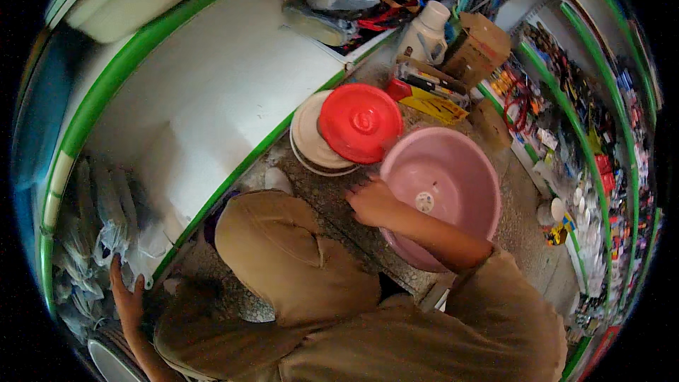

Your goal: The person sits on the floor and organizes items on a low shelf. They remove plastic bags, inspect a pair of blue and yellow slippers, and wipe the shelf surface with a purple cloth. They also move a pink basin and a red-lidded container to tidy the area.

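At the lower left, my left hand point(128, 298) reaches to bundled clear plastic bags point(109, 223) on a low shelf. Its thumb and fingers are apart beside the bags, with nothing seen between them. My right forearm crosses over a round pink plastic basin point(463, 191) on the floor. At the basin's left rim, my right hand point(371, 203) has its fingers curled in, and what they hold, if anything, is hidden. A small pale round patch shows on the basin's bottom. Just beyond that hand lies a red round plastic lid or basin point(362, 122), overlapping a cream round container point(311, 133).
White shelving with a green edge point(233, 177) curves along the left. A cream thermos flask point(424, 34), a cardboard box point(479, 46) and a yellow-and-red box point(428, 99) stand at the back. Shelves packed with small goods point(601, 170) line the right. My bent knee point(272, 230) is near the middle.
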Demonstrator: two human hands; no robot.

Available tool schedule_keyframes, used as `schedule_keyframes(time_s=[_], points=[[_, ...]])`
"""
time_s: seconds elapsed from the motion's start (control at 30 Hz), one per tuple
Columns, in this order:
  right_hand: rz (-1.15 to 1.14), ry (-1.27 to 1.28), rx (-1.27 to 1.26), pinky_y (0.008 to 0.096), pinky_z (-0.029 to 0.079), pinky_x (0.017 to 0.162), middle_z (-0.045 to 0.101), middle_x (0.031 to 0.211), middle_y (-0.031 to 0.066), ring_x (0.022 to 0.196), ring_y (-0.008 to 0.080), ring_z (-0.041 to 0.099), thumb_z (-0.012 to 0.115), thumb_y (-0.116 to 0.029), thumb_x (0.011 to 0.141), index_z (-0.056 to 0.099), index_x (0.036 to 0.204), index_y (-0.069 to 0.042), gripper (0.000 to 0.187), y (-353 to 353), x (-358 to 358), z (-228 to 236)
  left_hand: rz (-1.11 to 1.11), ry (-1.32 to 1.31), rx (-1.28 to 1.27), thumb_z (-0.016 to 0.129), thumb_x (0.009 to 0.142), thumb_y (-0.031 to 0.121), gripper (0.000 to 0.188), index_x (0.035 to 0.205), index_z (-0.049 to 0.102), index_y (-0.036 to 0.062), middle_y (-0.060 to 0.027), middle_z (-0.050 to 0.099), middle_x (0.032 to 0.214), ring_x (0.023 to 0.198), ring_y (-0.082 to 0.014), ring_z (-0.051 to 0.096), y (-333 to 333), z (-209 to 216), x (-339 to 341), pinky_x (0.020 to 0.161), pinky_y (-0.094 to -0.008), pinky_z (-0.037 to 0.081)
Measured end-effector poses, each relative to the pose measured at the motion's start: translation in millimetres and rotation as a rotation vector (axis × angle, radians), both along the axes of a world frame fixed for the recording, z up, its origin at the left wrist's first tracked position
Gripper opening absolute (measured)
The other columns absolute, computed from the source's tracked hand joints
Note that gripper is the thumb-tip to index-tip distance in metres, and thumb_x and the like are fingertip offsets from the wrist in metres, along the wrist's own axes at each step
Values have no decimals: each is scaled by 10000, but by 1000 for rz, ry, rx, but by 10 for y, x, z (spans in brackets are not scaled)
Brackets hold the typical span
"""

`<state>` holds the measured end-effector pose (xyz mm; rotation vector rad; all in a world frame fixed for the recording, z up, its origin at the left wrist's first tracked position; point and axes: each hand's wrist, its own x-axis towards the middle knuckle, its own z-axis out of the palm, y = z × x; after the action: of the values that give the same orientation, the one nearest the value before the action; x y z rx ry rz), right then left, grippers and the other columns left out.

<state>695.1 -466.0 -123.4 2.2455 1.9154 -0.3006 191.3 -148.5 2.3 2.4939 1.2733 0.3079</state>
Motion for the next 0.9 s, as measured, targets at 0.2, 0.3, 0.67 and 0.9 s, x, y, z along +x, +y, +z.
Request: schedule_keyframes(time_s=[0.2,0.3,0.67,0.9], points=[[-52,20,-80,408,417,866,656,887,114,852,265,643,704,-325,677,635,1048,-84,448,-3,-26,12,11,55,-141,649,795,62,591,1341,431,3,-186,505,1306,1209,-327,485,-134,219,336,1024,-412,363],[18,-5,-92,440,432,859,662,871,134,828,280,655,680,-300,710,637,1042,-75,404,29,-25,-21,-22,-15,-209,642,810,61,518,1299,484,-7,-191,569,1235,1158,-314,531,-178,300,592,996,-389,390],[-379,-217,-361,431,544,665,691,986,131,887,280,684,546,-204,841,715,923,-99,215,1089,806,-679,-192,53,-293,686,778,150,477,1203,546,-13,-217,609,1141,1054,-370,588,-133,-13,845,910,-402,461],[-279,-253,-356,442,541,686,696,972,105,886,286,683,536,-265,871,715,919,-109,242,1129,1067,-969,-161,129,-290,700,768,174,474,1184,560,-6,-218,606,1133,1037,-384,585,-98,57,669,896,-425,466]])
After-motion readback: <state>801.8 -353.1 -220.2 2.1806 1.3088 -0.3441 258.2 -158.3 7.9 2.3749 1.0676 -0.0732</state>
